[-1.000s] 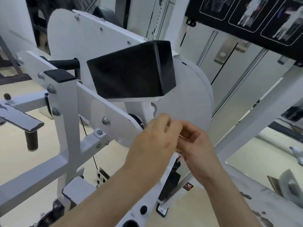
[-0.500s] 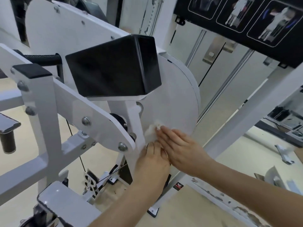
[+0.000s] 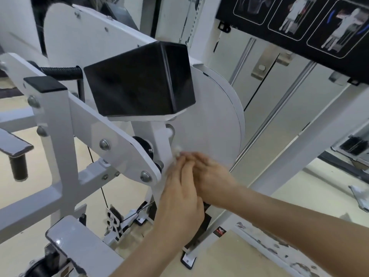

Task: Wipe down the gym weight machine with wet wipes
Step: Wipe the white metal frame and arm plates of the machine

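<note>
Now that the wipe point(image 3: 177, 151) sits on the disc's point(image 3: 215, 120) lower-left edge, beside the post point(image 3: 159, 140), wiping looks started; a second ago both grips pinched it in mid-air. Left grip point(image 3: 179, 196) and right grip point(image 3: 211, 176) now lie flat, fingers straight, pressing it on. Pad point(image 3: 139, 80) above: not yet reached.

**Counted, kind by kind**

Two hands meet at centre: the left hand point(image 3: 179, 196) and the right hand point(image 3: 213, 182). One white wet wipe point(image 3: 177, 151) shows at their twelve o'clock. One black pad point(image 3: 139, 80) sits at eleven o'clock of them, one round white disc point(image 3: 211, 120) at one o'clock. The link plate point(image 3: 119, 136) carries two dome bolts point(image 3: 104, 144), the post point(image 3: 56, 136) at nine o'clock two more. Three figure panels point(image 3: 290, 17) line the placard point(image 3: 225, 9) at two o'clock.
</note>
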Action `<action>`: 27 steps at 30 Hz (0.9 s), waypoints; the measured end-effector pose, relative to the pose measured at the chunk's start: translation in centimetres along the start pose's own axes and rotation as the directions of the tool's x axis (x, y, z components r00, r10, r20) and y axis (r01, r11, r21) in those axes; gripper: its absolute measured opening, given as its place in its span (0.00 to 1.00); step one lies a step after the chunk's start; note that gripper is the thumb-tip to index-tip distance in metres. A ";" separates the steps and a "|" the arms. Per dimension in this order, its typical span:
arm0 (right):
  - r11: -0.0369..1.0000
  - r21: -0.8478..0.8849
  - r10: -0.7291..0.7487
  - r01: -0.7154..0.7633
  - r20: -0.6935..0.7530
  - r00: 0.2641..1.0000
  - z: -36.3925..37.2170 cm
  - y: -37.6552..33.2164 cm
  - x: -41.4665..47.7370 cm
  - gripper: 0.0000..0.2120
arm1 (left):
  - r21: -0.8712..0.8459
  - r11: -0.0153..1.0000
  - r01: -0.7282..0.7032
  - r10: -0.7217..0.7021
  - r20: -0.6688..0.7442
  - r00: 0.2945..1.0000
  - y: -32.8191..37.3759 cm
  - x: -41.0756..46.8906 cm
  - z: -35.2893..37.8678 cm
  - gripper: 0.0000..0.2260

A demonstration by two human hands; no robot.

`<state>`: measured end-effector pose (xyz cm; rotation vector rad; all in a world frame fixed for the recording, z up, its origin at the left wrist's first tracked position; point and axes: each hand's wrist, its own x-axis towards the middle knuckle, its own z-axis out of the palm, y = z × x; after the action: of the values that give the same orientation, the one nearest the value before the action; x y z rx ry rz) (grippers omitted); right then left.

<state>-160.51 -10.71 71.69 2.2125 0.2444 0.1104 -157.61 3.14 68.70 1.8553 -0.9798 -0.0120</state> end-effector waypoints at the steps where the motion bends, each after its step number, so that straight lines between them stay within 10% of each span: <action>1: 0.995 0.009 0.099 -0.099 -0.084 0.991 -1.1 1.6 -0.3 0.23 | -0.004 1.000 -0.004 0.004 -0.015 1.000 0.0 0.3 -0.1 0.31; 4: 0.968 -0.026 0.239 -0.249 -0.191 0.952 -3.9 6.3 -1.9 0.25 | -0.006 1.000 -0.020 0.019 -0.032 0.999 0.5 1.5 -0.3 0.32; 14: 0.989 0.115 0.133 -0.095 -0.393 0.910 -4.5 9.1 -3.8 0.14 | 0.227 0.941 -0.251 0.276 -0.084 0.957 5.5 4.0 -1.7 0.34; 20: 0.963 0.241 0.235 -0.122 -0.523 0.819 -6.7 13.7 1.6 0.12 | 0.540 0.768 -0.345 0.570 -0.329 0.753 7.8 8.8 -10.3 0.16; 27: 0.880 0.401 0.426 -0.253 -0.433 0.794 -6.3 12.4 4.6 0.19 | 0.397 0.885 -0.243 0.364 -0.265 0.893 4.9 13.4 -14.7 0.21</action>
<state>-155.33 -12.13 85.35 2.5003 0.1464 0.9374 -145.60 5.09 85.11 1.9133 -1.0730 0.6972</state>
